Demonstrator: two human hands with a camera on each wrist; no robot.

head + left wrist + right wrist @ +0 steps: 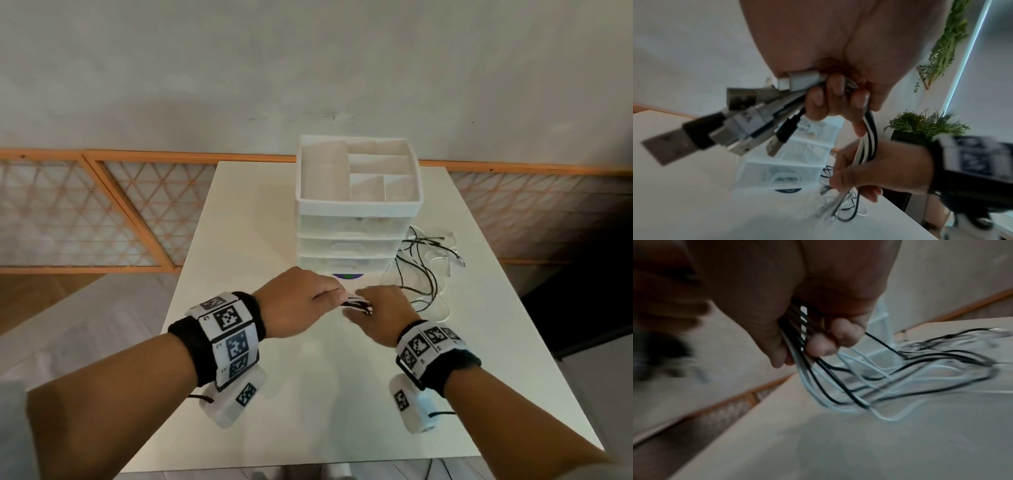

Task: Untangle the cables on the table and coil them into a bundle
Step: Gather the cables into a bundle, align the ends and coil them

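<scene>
The left hand grips a bunch of black and white cables near their plug ends. The right hand, just beside it, grips the same cables. The loose loops lie on the white desk toward its right edge, beside the white drawer box.

Right-wrist cables motion-blurred; drawer unit contents too dim to tell
</scene>
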